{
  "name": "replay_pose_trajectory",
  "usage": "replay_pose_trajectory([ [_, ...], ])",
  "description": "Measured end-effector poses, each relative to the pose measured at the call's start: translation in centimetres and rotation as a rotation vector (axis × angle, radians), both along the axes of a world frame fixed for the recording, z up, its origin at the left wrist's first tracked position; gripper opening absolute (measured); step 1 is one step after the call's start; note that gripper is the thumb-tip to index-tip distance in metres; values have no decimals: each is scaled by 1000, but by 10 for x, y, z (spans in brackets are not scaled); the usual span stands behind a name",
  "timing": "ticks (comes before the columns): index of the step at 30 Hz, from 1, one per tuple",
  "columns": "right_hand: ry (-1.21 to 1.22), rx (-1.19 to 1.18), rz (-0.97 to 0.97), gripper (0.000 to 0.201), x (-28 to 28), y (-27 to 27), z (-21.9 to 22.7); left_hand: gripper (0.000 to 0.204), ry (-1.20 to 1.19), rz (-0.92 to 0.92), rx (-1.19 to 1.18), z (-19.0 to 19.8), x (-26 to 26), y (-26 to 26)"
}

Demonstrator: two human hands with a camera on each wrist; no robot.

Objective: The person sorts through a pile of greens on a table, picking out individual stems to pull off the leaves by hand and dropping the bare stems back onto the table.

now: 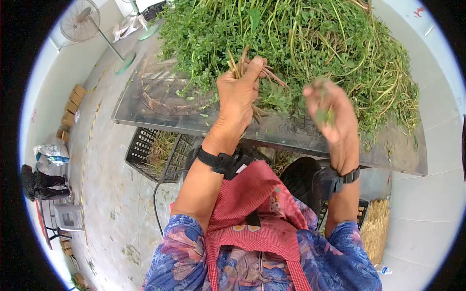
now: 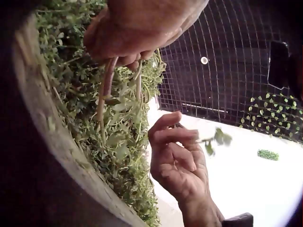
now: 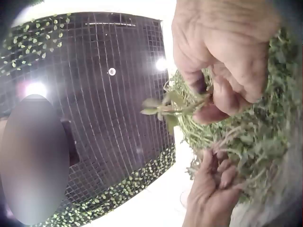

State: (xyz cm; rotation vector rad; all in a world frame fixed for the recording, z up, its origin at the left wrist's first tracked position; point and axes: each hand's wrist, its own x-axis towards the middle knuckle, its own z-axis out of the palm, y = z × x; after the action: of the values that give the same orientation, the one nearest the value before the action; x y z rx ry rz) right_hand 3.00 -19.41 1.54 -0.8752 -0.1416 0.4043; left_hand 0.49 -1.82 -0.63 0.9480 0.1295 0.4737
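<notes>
My left hand grips a bunch of brownish-green stems over the near edge of a large pile of leafy greens. Stem ends poke out above the thumb and below the fist. To the right, my right hand is raised at the front of the pile, slightly blurred. Between its thumb and fingers it pinches a small leafy sprig, clearest in the right wrist view. In the left wrist view, stems hang from the left hand, with the sprig beyond, apart from them.
The greens lie on a dark metal-topped table. Below its front edge stands a black plastic crate holding stems. A straw-coloured bundle is at the lower right. A standing fan and cardboard boxes are along the left.
</notes>
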Motion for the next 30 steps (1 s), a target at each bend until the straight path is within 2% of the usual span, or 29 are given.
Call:
replay_pose_trajectory([
  [1,-1,1,0,18,-6,1,-3,16,-1,0,1,-2,1,0],
  [3,-45,-211,248,14,-16,3,-13,24,2,-19,38,-4,1,0],
  [5,-59,-227,212,18,-18,10,-28,23,23,-26,26,-5,-1,-3],
  [7,-72,-327,55,24,-16,17,-35,23,42,-31,17,-3,-2,-6],
  [8,-141,-335,48,29,-15,21,-33,23,53,-43,25,-3,-3,-8],
  [12,-322,-465,-70,25,-19,37,-20,20,69,-50,73,-6,-2,-13],
  [17,-394,-536,-177,21,-14,45,-21,17,62,-27,95,-5,-3,-18],
  [19,-422,-535,-232,21,-7,48,-29,18,-55,101,332,-16,2,-20],
  [20,-642,-706,-360,20,-2,51,-33,18,-53,101,331,-17,4,-19],
  [21,-861,-874,-490,20,1,50,-36,18,-221,182,435,-17,8,-18],
  [22,-857,-876,-495,20,-1,44,-37,17,-392,259,539,-17,10,-17],
  [23,-445,-591,-222,17,-6,35,-27,17,-398,255,539,-12,7,-14],
  [24,-44,-297,52,16,-8,28,-18,17,-180,190,386,-3,1,-8],
  [25,-47,-304,58,16,-8,22,-15,17,42,127,226,1,-4,-3],
  [26,42,-115,29,13,-8,14,-14,19,32,75,106,0,-4,3],
  [27,133,78,-4,12,-7,6,-14,19,39,78,103,0,-4,7],
  [29,49,104,7,14,-3,-4,-13,21,-19,28,3,2,-4,11],
  [30,-23,-6,-23,13,-2,-6,-9,21,-28,19,-8,1,-4,11],
])
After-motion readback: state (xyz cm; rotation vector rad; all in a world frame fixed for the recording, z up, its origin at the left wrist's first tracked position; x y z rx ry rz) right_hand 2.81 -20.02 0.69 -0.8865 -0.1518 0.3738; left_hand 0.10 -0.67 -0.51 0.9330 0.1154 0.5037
